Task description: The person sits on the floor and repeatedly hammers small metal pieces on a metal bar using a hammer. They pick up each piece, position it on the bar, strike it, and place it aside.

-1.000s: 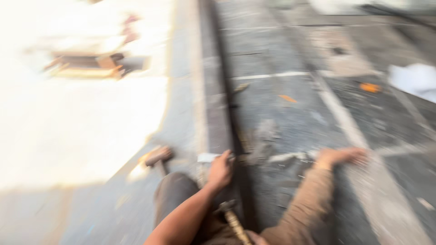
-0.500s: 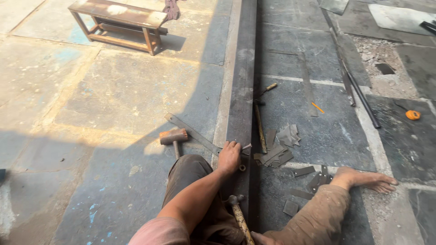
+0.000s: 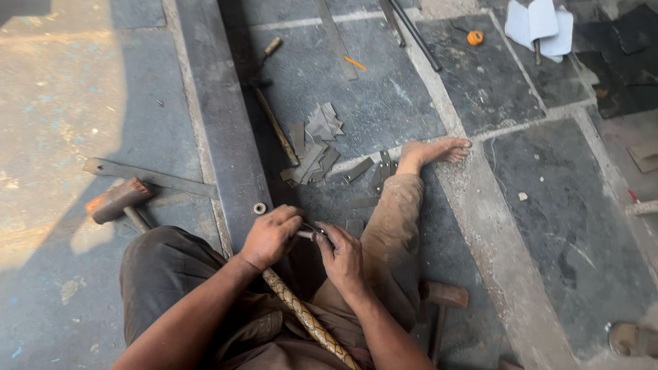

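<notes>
A: Since half a second ago the head has dipped and the right hand [image 3: 343,257] has come in beside the left hand [image 3: 271,236], which has left the steel beam [image 3: 229,137].

B: What do they hold?

A: Both are curled shut on a small metal piece [image 3: 310,235], pinched between them over the lap, just right of the washer [image 3: 260,207]. What it is, I can't tell.

B: Advice?

A: I'd judge short, firm grips near the piece work best, braced against the knee, with the mallet [image 3: 116,201] left of the left hand within reach.
</notes>
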